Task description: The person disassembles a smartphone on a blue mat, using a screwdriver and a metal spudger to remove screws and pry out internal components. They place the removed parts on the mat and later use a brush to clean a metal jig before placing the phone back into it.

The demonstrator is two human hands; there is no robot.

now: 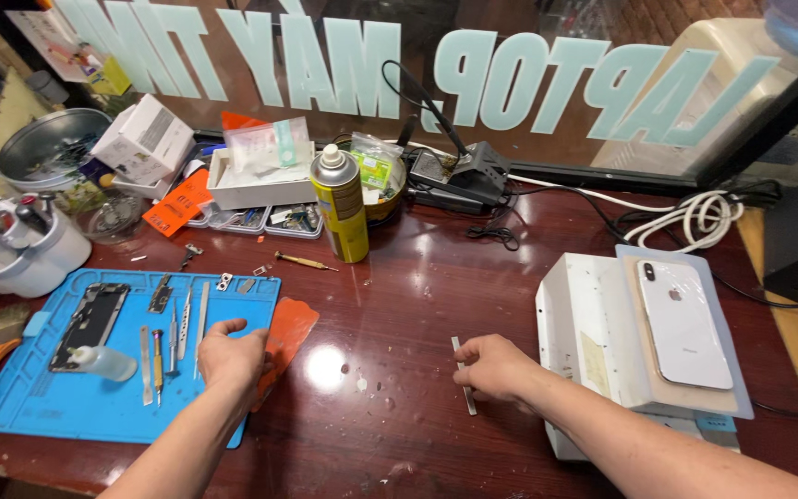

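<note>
The right hand [499, 367] rests on the dark tabletop [399, 305], fingers curled together and pinching a thin metal strip [464, 388] that lies flat beside a white box [593, 342] carrying a white phone [683, 323]. The left hand [233, 358] sits knuckles-up at the edge of the blue mat [66, 407], fingers folded loosely over an orange card [290, 333]; whether it grips the card cannot be told. Its fingertips are hidden underneath. Tweezers [184, 323] lie just beside it.
</note>
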